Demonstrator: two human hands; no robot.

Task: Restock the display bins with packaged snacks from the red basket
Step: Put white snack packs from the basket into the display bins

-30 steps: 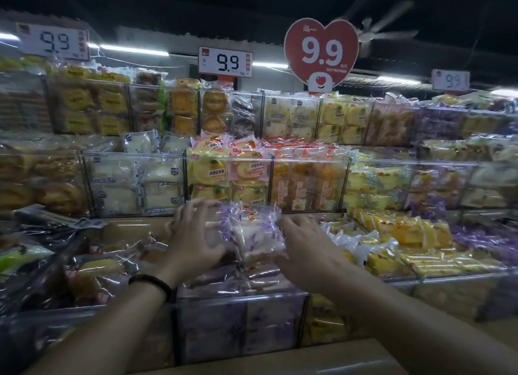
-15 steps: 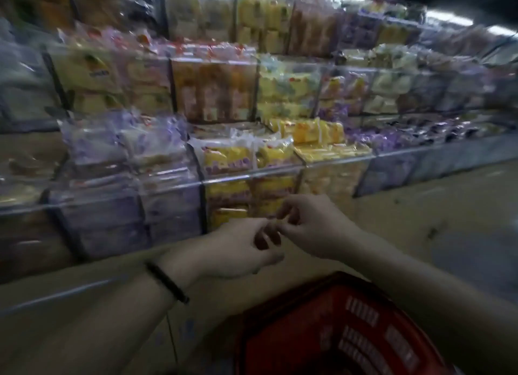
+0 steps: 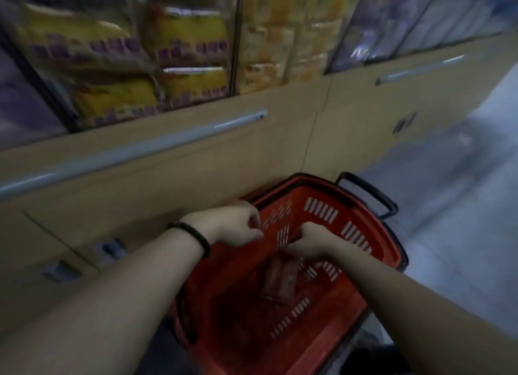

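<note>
Items in view, blurred throughout:

1. Tan cabinet base (image 3: 168, 164), running from 9 o'clock up to 2 o'clock; flat panel fronts, matte.
2. Vertical panel seam (image 3: 315, 128), at 1 o'clock, dividing two fronts.
3. Long pale metal rail (image 3: 134, 147), at 10 o'clock, fixed along the upper edge of the base; end cap to the right.
4. Second rail (image 3: 420, 69), at 2 o'clock, same type.
5. Small dark fittings on the panels: one (image 3: 403, 122) at 2 o'clock, two (image 3: 60, 271) at 8 o'clock; kind unclear.
6. Pale grey floor (image 3: 462, 195), at 3 o'clock, smooth with a dull sheen.
</note>
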